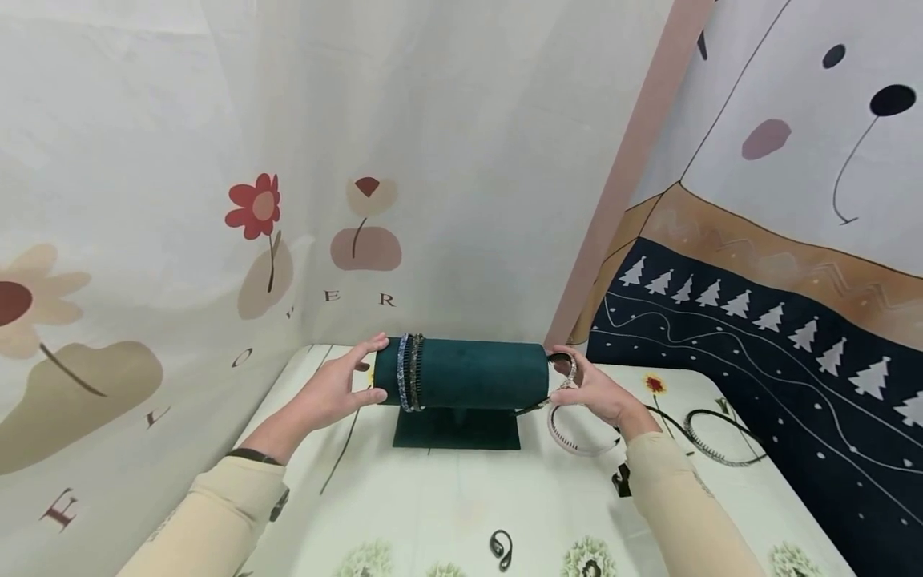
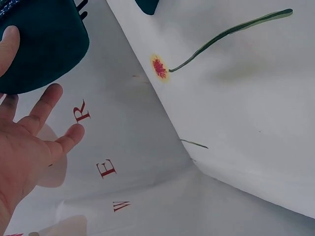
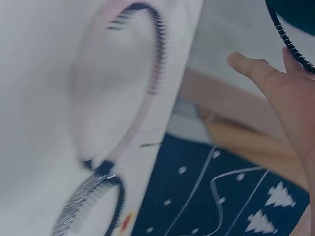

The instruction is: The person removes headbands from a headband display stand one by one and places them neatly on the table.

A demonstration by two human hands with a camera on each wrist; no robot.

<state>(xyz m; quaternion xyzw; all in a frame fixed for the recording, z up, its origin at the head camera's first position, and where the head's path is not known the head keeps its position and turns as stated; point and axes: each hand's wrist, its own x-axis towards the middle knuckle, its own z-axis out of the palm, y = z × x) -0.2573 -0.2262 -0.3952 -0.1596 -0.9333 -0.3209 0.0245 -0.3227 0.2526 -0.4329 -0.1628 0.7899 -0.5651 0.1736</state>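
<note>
A dark green velvet headband stand [image 1: 483, 373], a horizontal roll on a flat base, stands on the table in the head view. Two glittery headbands sit around its left part: a blue one [image 1: 401, 373] and a dark bronze one [image 1: 415, 373]. My left hand [image 1: 328, 393] is at the roll's left end, thumb at the front and fingertips by the top edge, fingers fairly straight. With my right hand [image 1: 598, 393] I pinch a headband with a jewelled band [image 1: 572, 370] at the roll's right end. In the right wrist view its dark, ridged edge [image 3: 285, 42] shows beside the roll.
To the right on the table lie a pale pink headband [image 1: 577, 451] and a black and silver one [image 1: 721, 460]. A small black clip-like thing [image 1: 622, 481] is near my right sleeve. A black hooked object [image 1: 501, 550] lies at the front. Printed curtains [image 1: 461, 200] hang behind.
</note>
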